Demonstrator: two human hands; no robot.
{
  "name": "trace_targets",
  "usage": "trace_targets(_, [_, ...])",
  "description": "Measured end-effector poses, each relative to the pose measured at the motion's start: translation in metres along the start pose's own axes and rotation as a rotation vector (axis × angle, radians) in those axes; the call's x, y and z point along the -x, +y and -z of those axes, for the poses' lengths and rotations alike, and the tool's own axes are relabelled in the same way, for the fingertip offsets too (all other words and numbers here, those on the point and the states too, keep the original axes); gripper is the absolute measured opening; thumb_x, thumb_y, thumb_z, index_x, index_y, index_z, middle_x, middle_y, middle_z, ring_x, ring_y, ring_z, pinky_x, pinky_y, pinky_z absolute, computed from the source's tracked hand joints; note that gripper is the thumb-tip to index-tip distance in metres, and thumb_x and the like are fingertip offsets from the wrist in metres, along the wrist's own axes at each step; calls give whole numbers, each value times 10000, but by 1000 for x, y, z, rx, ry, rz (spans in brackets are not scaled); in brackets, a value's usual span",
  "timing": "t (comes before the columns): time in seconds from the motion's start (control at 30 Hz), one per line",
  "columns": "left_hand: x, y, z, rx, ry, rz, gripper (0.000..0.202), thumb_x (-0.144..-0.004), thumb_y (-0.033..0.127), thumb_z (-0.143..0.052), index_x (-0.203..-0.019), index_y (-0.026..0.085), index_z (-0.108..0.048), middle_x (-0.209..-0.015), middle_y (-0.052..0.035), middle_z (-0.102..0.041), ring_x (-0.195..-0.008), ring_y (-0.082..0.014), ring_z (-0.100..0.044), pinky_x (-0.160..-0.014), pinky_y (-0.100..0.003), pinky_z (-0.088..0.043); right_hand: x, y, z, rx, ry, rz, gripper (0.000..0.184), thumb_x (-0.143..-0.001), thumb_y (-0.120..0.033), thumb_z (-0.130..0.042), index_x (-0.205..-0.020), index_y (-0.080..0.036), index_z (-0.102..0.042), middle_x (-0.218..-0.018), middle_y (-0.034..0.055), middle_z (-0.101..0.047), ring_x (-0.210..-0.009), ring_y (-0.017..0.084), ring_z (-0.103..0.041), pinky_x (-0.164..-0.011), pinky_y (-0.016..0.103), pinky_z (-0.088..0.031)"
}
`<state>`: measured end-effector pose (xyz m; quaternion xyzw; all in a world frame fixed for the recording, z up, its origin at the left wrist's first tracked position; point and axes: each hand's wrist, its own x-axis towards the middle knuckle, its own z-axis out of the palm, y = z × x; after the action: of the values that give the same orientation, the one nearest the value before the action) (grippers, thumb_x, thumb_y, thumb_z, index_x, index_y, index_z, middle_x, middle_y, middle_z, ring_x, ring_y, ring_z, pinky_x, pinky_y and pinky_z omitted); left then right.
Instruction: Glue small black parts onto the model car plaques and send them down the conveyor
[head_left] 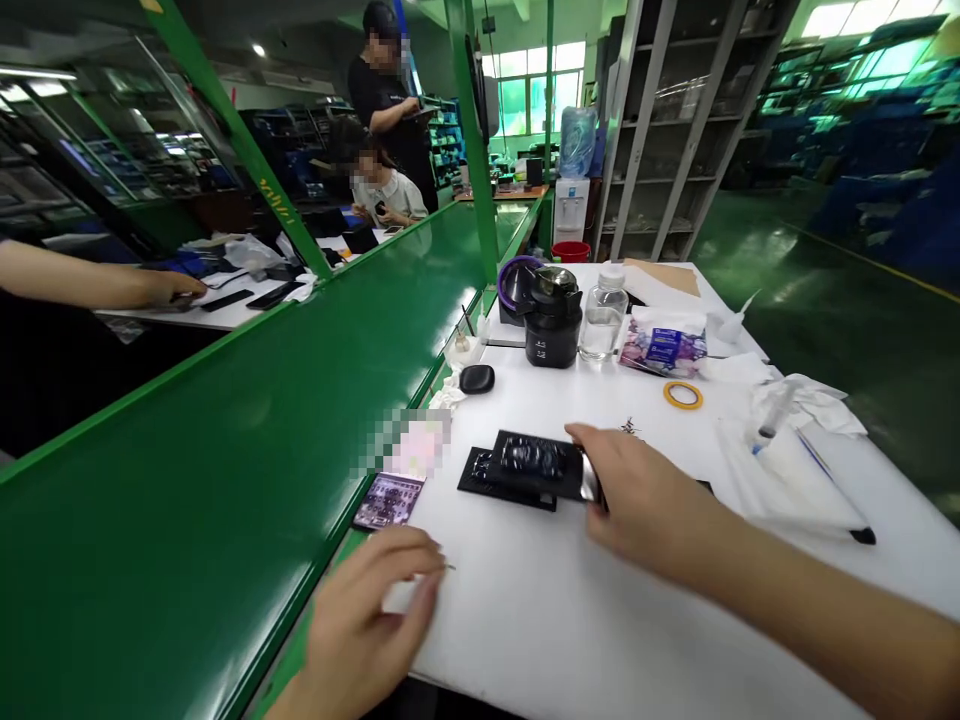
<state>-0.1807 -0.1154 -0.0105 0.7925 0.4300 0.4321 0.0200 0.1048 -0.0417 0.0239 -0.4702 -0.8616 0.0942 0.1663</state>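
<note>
My right hand (637, 490) is closed on a black rectangular plate (529, 458) with a glossy, bumpy middle. A silvery edge (589, 477) shows beside the fingers. Beneath it, partly covered, another black flat plate (480, 482) lies on the white table. My left hand (375, 605) is nearer the front edge, thumb and fingertips pinched together. A small thin piece (450, 567) pokes out at its fingertips; its kind is too small to tell. Just beyond that hand lies a phone (388, 500) with a lit screen. A small heap of dark thin bits (628, 427) sits behind my right hand.
A green partition (225, 430) borders the table's left side. Farther back stand a black jar (553, 335), a clear bottle (602, 325) and a yellow tape roll (682, 395). On the right lie a syringe (776, 415) and a pen (816, 455). Other people work beyond the partition.
</note>
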Motion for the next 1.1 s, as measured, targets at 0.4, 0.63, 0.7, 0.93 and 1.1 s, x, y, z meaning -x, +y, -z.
trace_targets(0.4, [10,-31,-9,-136,213,224,51,-853,155,-654,-873,192,-682,-873,-32,-687,-800,-154,-661,-690,-281,-576,59,-49,-72,-315,21,257,548,-786,-138,-510,-1328,-70,-565,-1344,145,-575,-1216,288,-517,-1061,448,-471])
trace_targets(0.63, [1,-26,-12,-121,122,8,156,-806,57,-665,-874,190,-709,-867,-33,-734,-793,-155,-701,-721,-278,-602,59,-50,-68,-144,52,363,419,-928,-180,-512,-1314,-30,-575,-1297,221,-576,-1157,329,-535,-977,479,-506])
trace_targets(0.7, [1,-26,-14,-132,99,27,147,-816,64,-660,-882,186,-711,-875,-37,-732,-808,-154,-700,-755,-280,-602,60,-51,-68,-110,29,366,409,-961,-188,-498,-1352,-83,-558,-1322,219,-555,-1146,326,-535,-956,481,-506])
trace_targets(0.93, [0,-16,-2,-120,47,-7,154,-829,65,-648,-906,189,-697,-876,-30,-717,-807,-151,-685,-751,-277,-579,62,-51,-71,-79,-5,345,409,-981,-223,-506,-1384,-154,-531,-1375,221,-481,-1151,339,-494,-958,504,-470])
trace_targets(1.1, [-18,12,21,-168,-264,-103,175,-880,103,-629,-1015,204,-677,-979,-31,-709,-904,-157,-659,-857,-316,-539,61,-52,-69,-114,-34,334,416,-990,-241,-484,-1395,-152,-517,-1359,202,-478,-1131,327,-471,-967,498,-453])
